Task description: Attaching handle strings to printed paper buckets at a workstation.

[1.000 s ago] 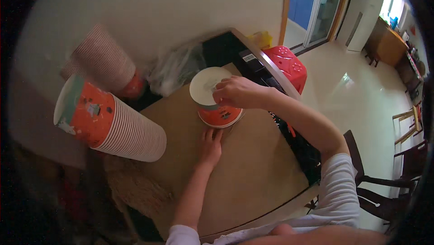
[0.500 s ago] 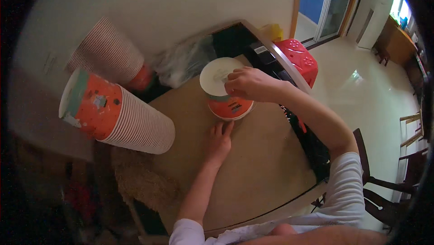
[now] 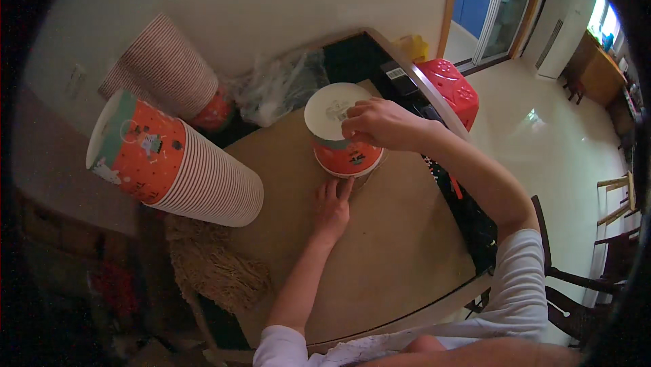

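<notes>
An orange-and-green paper tub [image 3: 346, 158] stands upside down on a brown cardboard sheet [image 3: 380, 252], its white base [image 3: 328, 107] facing up. My right hand [image 3: 380, 123] is closed at the right edge of that base, fingers curled and pinched together. Whatever they may pinch is hidden. Low at the tub's near rim, my left hand [image 3: 332, 206] lies with fingers stretched out, the tips touching the rim. To the left, a tall stack of matching nested tubs [image 3: 196, 164] leans over on its side, its open mouth toward the upper left.
A second tub stack [image 3: 166, 69] leans by the wall, beside a crumpled clear plastic bag [image 3: 285, 86]. A brown shaggy cloth [image 3: 217, 265] lies at the table's left edge. Beyond the far right edge stands a red plastic stool [image 3: 449, 86]; dark chairs [image 3: 576, 299] are at the right.
Both hands keep nearly the same place at the tub. The view has shifted slightly and sharpened; the right hand sits marginally farther right along the base's edge.
</notes>
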Tool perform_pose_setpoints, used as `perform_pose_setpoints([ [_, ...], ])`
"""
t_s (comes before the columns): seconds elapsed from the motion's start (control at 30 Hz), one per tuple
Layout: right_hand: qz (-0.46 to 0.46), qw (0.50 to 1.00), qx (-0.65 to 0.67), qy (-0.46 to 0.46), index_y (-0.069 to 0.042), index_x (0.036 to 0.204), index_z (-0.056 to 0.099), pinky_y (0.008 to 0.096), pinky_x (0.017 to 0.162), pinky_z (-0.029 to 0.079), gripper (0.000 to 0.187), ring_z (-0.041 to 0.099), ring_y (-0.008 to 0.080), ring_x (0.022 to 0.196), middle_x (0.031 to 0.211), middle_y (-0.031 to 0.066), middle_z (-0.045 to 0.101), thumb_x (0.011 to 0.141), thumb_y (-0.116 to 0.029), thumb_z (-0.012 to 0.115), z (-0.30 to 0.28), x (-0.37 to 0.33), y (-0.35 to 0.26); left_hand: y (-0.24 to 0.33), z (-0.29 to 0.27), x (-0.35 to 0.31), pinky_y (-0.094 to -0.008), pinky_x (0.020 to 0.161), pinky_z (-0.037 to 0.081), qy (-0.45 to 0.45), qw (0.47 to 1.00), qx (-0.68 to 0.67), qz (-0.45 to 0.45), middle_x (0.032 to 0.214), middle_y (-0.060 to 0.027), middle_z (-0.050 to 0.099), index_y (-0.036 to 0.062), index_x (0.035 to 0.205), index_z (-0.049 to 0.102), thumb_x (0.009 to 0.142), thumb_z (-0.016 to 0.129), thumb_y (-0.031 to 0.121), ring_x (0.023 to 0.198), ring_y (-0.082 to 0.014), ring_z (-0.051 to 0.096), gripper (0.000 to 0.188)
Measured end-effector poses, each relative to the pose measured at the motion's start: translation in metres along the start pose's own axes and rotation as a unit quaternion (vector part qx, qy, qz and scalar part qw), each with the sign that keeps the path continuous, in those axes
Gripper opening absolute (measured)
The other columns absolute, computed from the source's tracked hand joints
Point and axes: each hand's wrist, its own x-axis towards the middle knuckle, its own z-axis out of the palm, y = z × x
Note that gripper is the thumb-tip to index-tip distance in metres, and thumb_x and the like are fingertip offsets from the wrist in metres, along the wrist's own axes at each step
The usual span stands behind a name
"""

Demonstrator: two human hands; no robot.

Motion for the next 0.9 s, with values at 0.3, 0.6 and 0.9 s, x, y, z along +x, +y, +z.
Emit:
perform_pose_setpoints([
  [0.3, -0.047, 0.998, -0.028, 0.016, -0.010, 0.085, 0.059, 0.0377, 0.077, 0.042, 0.009, 0.053, 0.0255, 0.087, 0.081, 0.0065, 0.054, 0.079, -0.017, 0.062, -0.005, -0.002, 0.009, -0.001, 0.000, 0.004, -0.0460, 0.087, 0.037, -0.020, 1.000, 0.023, -0.004, 0.113, -0.0122, 0.048, 0.0159, 0.123, 0.048, 0.075, 0.055, 0.009, 0.102, -0.0293, 0.046, 0.049],
  [0.6, -0.030, 0.999, 0.001, 0.016, -0.009, 0.083, 0.059, 0.0380, 0.073, 0.042, 0.006, 0.053, 0.0256, 0.083, 0.079, 0.0071, 0.054, 0.080, -0.014, 0.060, -0.005, -0.011, 0.010, 0.003, -0.008, 0.006, -0.0459, 0.086, 0.037, -0.051, 0.998, 0.026, -0.015, 0.114, -0.0099, 0.048, 0.0162, 0.125, 0.046, 0.075, 0.055, 0.010, 0.103, -0.0281, 0.046, 0.051],
  [0.9, -0.001, 0.999, 0.046, 0.023, -0.007, 0.080, 0.059, 0.0380, 0.072, 0.043, 0.005, 0.054, 0.0273, 0.080, 0.076, 0.0082, 0.054, 0.078, -0.011, 0.061, 0.006, -0.011, 0.018, 0.004, -0.011, 0.006, -0.0447, 0.081, 0.041, 0.028, 0.997, 0.069, 0.021, 0.104, -0.0093, 0.052, 0.0139, 0.118, 0.050, 0.077, 0.053, 0.011, 0.095, -0.0281, 0.049, 0.042],
])
